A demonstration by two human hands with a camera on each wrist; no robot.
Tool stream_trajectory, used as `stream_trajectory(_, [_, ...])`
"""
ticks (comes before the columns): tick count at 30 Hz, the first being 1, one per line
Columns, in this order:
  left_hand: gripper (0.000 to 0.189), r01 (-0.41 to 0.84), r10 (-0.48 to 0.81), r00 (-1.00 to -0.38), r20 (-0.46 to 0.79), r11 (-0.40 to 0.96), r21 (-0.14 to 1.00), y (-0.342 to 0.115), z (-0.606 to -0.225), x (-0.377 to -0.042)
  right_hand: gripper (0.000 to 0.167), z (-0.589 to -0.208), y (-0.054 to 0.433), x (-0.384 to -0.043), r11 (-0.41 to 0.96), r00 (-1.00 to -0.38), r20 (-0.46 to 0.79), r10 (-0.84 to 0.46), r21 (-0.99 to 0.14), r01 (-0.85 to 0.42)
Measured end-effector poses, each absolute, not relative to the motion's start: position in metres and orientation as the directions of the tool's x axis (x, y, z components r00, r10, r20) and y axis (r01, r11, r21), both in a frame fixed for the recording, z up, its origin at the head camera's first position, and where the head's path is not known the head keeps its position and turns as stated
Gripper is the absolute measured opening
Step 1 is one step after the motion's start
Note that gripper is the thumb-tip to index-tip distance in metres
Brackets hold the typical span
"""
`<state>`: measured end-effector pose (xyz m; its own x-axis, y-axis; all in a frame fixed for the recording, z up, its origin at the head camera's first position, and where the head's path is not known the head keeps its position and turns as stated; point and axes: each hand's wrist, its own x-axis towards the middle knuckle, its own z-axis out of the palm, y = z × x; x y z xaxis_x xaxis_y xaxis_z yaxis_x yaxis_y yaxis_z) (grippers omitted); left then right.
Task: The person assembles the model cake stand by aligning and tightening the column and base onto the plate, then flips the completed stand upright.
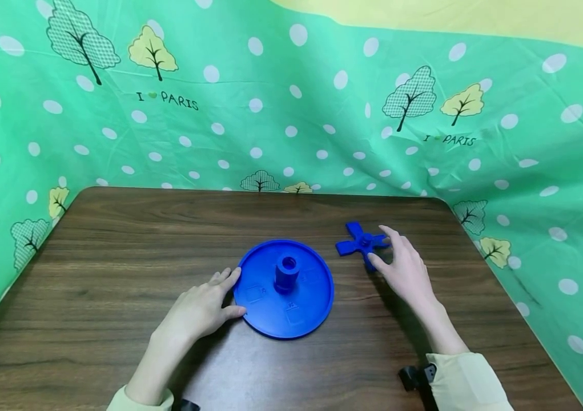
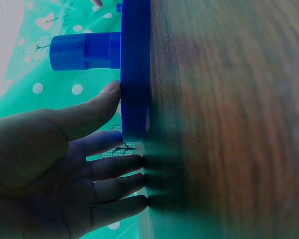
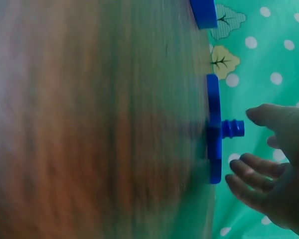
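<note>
A round blue plastic disc [image 1: 306,308] with a raised rim lies flat on the table, a hollow post [image 1: 287,275] standing up from its middle. My left hand [image 1: 198,308] touches the disc's left edge with thumb and index finger; in the left wrist view its fingers are mostly straight. To the right and farther back lies a blue four-armed cross piece [image 1: 358,242]. From its centre sticks a short ridged stub [image 3: 234,128], seen in the right wrist view. My right hand [image 1: 404,268] hovers over the cross's right side, thumb and fingers spread, with a gap to the stub.
The brown wood-grain table [image 1: 142,245] has rounded far corners. Behind and beside it hangs a green dotted cloth [image 1: 291,103] printed with trees. A black wrist device [image 1: 417,377] sits at my right sleeve.
</note>
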<state>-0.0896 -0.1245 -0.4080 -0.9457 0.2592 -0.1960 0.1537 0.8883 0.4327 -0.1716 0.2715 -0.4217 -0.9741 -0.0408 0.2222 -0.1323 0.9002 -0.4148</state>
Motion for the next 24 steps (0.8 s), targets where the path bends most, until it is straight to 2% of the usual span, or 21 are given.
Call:
stream_trajectory(9, [0.077,0.156,0.26,-0.945,-0.197,0.89,0.428,-0.124,-0.409,-0.09,0.077,-0.423,0.277,-0.176,0.929,-0.996,0.091,-0.018,-0.367,-0.05])
stream_trajectory(24, [0.077,0.151,0.263,-0.94,-0.216,0.891,0.428,-0.127,-0.405,-0.094,0.079,-0.418,0.274,-0.186,0.94,-0.999,0.026,-0.038,-0.338,-0.045])
